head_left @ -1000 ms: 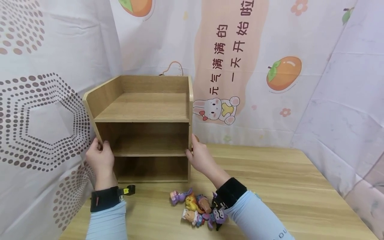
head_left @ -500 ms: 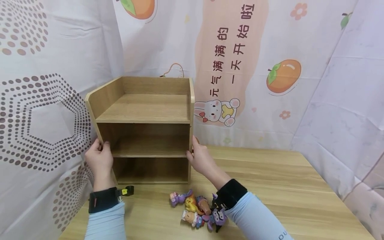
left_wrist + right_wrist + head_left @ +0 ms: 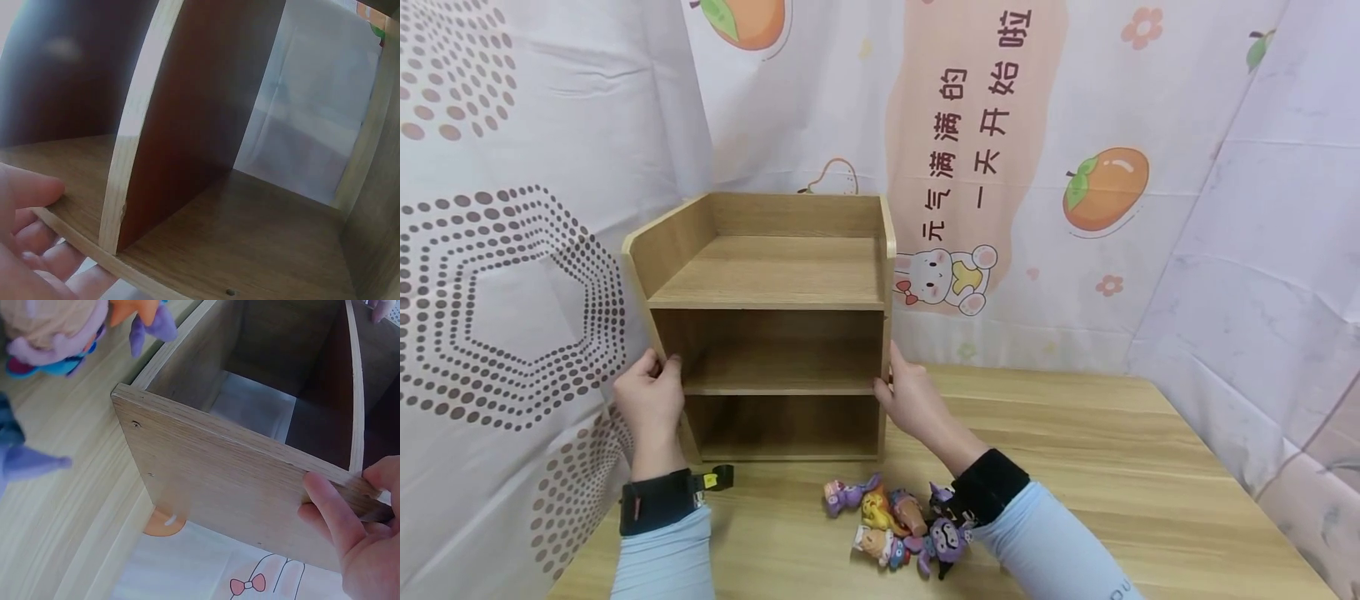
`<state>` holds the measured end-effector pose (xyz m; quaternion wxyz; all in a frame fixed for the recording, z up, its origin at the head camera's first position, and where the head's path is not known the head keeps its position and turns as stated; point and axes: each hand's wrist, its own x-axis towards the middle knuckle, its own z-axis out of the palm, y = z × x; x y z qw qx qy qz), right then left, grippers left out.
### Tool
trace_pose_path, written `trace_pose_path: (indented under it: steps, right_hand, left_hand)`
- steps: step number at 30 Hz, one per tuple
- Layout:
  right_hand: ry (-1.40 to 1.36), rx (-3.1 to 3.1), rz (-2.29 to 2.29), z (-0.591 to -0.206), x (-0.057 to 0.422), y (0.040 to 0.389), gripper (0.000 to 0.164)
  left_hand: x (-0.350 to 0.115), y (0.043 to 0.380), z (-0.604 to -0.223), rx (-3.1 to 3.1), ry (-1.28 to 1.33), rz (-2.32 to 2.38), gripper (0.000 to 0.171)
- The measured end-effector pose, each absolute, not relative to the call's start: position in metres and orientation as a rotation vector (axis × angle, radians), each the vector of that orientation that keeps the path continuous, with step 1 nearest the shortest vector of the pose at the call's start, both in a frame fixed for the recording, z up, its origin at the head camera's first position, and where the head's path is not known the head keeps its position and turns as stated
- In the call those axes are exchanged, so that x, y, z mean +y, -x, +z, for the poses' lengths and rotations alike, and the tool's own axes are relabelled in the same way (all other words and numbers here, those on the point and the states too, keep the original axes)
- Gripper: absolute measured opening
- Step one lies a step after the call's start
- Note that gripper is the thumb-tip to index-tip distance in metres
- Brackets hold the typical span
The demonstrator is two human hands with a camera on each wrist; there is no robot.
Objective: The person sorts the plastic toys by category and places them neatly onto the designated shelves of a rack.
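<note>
A light wooden shelf unit with a raised-rim top and two compartments stands upright on the table. My left hand grips the front edge of its left side panel, thumb inside and fingers around the outside. In the left wrist view, that hand holds the panel beside the middle shelf board. On the opposite side my right hand grips the right side panel. The right wrist view shows its fingers against the panel's outer face, with the thumb at the front edge.
Several small toy figures, purple, yellow and brown, lie in a cluster on the table before the shelf's right front corner, close to my right wrist. A patterned white curtain hangs close along the left, with a printed cloth behind.
The shelf unit has shifted slightly to the right, with both hands still gripping its sides. My right forearm has moved right with it. The toy figures stay where they were.
</note>
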<state>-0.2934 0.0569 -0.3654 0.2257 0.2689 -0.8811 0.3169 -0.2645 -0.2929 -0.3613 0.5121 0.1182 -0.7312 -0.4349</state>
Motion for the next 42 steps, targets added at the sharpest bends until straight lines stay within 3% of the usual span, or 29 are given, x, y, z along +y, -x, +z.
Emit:
trace_pose_path:
  steps: [6, 12, 16, 31, 42]
  right_hand:
    - [-0.735, -2.432, 0.881, -0.366, 0.067, 0.292, 0.060]
    - [-0.737, -2.456, 0.927, -0.366, 0.080, 0.289, 0.059]
    - [-0.713, -2.496, 0.961, -0.365, 0.089, 0.286, 0.055]
    - [-0.656, -2.536, 0.999, -0.363, 0.126, 0.282, 0.033]
    - [-0.631, -2.487, 0.974, -0.365, 0.154, 0.281, 0.042]
  left_hand:
    - [-0.291, 0.264, -0.360, -1.821, -0.288, -1.023, 0.038]
    - [-0.285, 0.262, -0.359, -1.873, -0.282, -1.140, 0.013]
    - [-0.282, 0.260, -0.357, -1.947, -0.280, -1.164, 0.024]
    - [-0.262, 0.263, -0.356, -1.978, -0.095, -1.328, 0.029]
    - [-0.243, 0.266, -0.355, -2.052, 0.008, -1.347, 0.033]
